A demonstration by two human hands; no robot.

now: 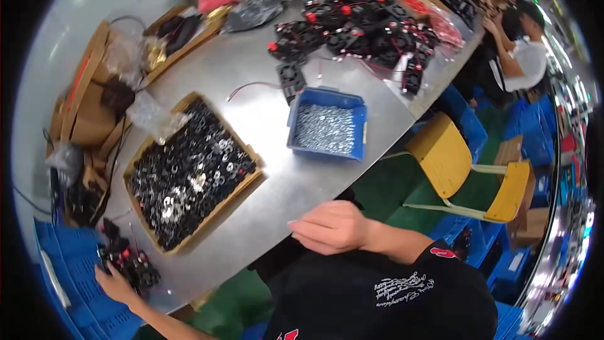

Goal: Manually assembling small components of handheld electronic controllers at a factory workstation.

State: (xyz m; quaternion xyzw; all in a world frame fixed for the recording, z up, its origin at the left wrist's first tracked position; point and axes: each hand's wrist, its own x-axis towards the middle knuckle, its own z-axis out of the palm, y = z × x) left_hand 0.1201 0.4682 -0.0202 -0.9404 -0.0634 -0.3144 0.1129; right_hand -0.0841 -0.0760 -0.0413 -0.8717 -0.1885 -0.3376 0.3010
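My left hand (117,285) is at the near left table corner, beside a cluster of small black cooling fans (133,266) with red parts and thin wires. Its thumb and forefinger are apart at the cluster's edge; the other fingers are partly hidden. Over the table's front edge is my right hand (332,226), fingers curled and pressed together; whatever they may hold does not show. Between the hands, farther in, a cardboard tray (217,198) holds many small black ring-like parts and some silvery ones. A blue bin (327,153) of small shiny metal pieces stands beyond my right hand.
A blue crate (70,269) adjoins the table's left end. Many black fans (358,28) with red wires are heaped at the back. Cardboard boxes (94,110) and plastic bags line the wall. A yellow chair (440,154) stands at right; another person (527,56) sits farther off.
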